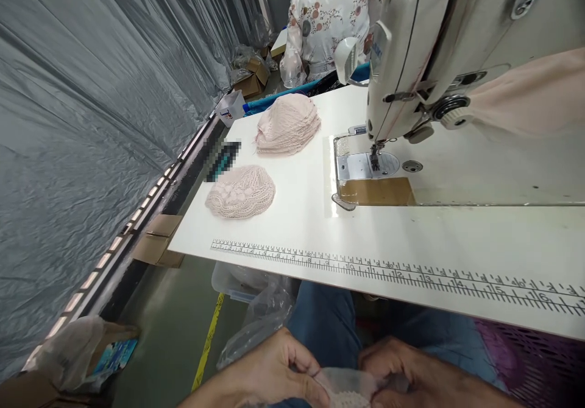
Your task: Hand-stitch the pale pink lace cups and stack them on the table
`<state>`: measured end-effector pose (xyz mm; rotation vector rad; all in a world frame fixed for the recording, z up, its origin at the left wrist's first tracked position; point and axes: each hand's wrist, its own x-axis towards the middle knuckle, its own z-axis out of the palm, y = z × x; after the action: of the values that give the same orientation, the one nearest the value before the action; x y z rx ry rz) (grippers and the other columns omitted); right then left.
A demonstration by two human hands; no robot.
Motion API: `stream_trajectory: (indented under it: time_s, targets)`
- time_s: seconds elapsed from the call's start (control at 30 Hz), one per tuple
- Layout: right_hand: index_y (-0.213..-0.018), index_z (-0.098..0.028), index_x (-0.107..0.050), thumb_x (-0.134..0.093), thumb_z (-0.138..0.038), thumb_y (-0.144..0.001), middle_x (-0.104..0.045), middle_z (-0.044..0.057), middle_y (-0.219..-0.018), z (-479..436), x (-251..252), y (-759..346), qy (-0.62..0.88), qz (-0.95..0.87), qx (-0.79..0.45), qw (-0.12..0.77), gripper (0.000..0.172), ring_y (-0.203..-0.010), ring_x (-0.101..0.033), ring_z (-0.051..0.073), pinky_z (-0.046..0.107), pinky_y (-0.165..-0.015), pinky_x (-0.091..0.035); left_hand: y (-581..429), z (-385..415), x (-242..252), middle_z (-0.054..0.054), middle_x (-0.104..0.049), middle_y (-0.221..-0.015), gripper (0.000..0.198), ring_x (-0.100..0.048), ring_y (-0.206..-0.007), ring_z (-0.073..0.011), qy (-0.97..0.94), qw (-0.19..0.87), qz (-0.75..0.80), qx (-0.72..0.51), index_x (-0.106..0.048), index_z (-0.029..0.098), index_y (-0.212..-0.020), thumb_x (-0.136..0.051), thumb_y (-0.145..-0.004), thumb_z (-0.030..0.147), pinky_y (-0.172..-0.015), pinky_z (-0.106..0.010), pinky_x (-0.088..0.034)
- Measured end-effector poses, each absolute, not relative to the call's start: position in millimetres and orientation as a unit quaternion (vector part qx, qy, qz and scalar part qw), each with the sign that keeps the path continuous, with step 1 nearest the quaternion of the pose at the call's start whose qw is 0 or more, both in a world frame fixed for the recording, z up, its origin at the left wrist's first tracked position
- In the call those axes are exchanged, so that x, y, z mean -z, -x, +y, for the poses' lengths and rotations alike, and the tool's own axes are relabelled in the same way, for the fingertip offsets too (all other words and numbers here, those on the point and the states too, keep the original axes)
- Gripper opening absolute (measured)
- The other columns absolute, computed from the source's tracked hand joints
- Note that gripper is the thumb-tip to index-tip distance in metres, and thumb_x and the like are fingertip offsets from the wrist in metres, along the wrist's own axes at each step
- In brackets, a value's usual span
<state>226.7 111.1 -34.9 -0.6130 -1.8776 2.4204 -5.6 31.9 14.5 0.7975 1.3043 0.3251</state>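
Low over my lap, below the table's front edge, my left hand (286, 371) and my right hand (406, 374) pinch a pale, sheer piece of lace fabric (347, 386) between them. Its lower part runs out of the picture. On the white sewing table (292, 213) lies a flat beige lace cup piece (241, 192). Behind it rests a stack of pale pink cup-shaped fabric pieces (289, 125). To the right stands a sewing machine (406, 55), its presser foot (375, 155) over the metal needle plate.
A printed ruler (347, 267) runs along the table's front edge. A purple basket (539, 365) stands at lower right, with a plastic bag (260, 310) under the table. Grey sheeting (91, 91) hangs at left. A person in a floral top (326, 24) is beyond the table.
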Motion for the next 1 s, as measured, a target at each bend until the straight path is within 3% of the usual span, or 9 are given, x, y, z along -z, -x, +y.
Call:
stream_trajectory:
  time_s: [0.27,0.53,0.63,0.73,0.8,1.0]
  targets:
    - [-0.071,-0.015,-0.073,-0.075,-0.038,-0.066,-0.054,-0.003,-0.068,108,31,-223,0.188,-0.583,-0.79,0.026,0.024,-0.061,-0.051,0.011,0.02,-0.052,-0.034,9,30,-14,0.002,-0.05,-0.054,0.049,-0.038,-0.056,-0.0082,-0.363,0.71,0.587,-0.139,-0.076,0.012,-0.065,-0.084,-0.056,0.059,-0.055,-0.02,-0.032]
    - [-0.068,-0.017,-0.07,-0.067,-0.03,-0.074,-0.052,-0.003,-0.07,101,23,-225,0.223,-0.606,-0.763,0.034,0.015,-0.066,-0.051,0.013,0.022,-0.057,-0.034,8,32,-26,0.004,-0.044,-0.052,0.053,-0.032,-0.054,-0.0068,-0.394,0.703,0.577,-0.132,-0.077,0.011,-0.068,-0.081,-0.058,0.063,-0.051,-0.019,-0.028]
    - [-0.067,-0.018,-0.069,-0.066,-0.028,-0.072,-0.053,-0.003,-0.069,99,16,-223,0.237,-0.619,-0.748,0.031,0.011,-0.068,-0.052,0.014,0.023,-0.059,-0.036,6,34,-29,0.003,-0.052,-0.058,0.048,-0.039,-0.056,-0.0076,-0.418,0.708,0.557,-0.115,-0.08,0.014,-0.084,-0.082,-0.062,0.056,-0.053,-0.018,-0.032]
    - [-0.066,-0.019,-0.067,-0.065,-0.027,-0.071,-0.056,-0.002,-0.069,98,13,-223,0.254,-0.637,-0.728,0.029,0.01,-0.074,-0.056,0.017,0.025,-0.066,-0.04,0,38,-29,0.002,-0.06,-0.062,0.038,-0.047,-0.059,-0.0091,-0.445,0.689,0.565,-0.091,-0.08,0.017,-0.088,-0.082,-0.065,0.047,-0.054,-0.017,-0.035]
    - [-0.069,-0.018,-0.068,-0.065,-0.033,-0.074,-0.059,0.0,-0.073,99,16,-225,0.259,-0.64,-0.723,0.019,0.015,-0.079,-0.058,0.02,0.028,-0.071,-0.041,-4,40,-28,0.0,-0.066,-0.066,0.035,-0.053,-0.061,-0.011,-0.447,0.683,0.571,-0.086,-0.08,0.017,-0.086,-0.082,-0.067,0.046,-0.056,-0.018,-0.038]
    - [-0.072,-0.016,-0.07,-0.066,-0.05,-0.077,-0.057,0.0,-0.071,109,32,-236,0.245,-0.608,-0.755,-0.013,0.035,-0.07,-0.054,0.017,0.026,-0.061,-0.038,-7,42,-31,-0.007,-0.075,-0.078,0.046,-0.066,-0.07,-0.0178,-0.436,0.69,0.572,-0.081,-0.08,0.014,-0.086,-0.078,-0.067,0.055,-0.062,-0.021,-0.047]
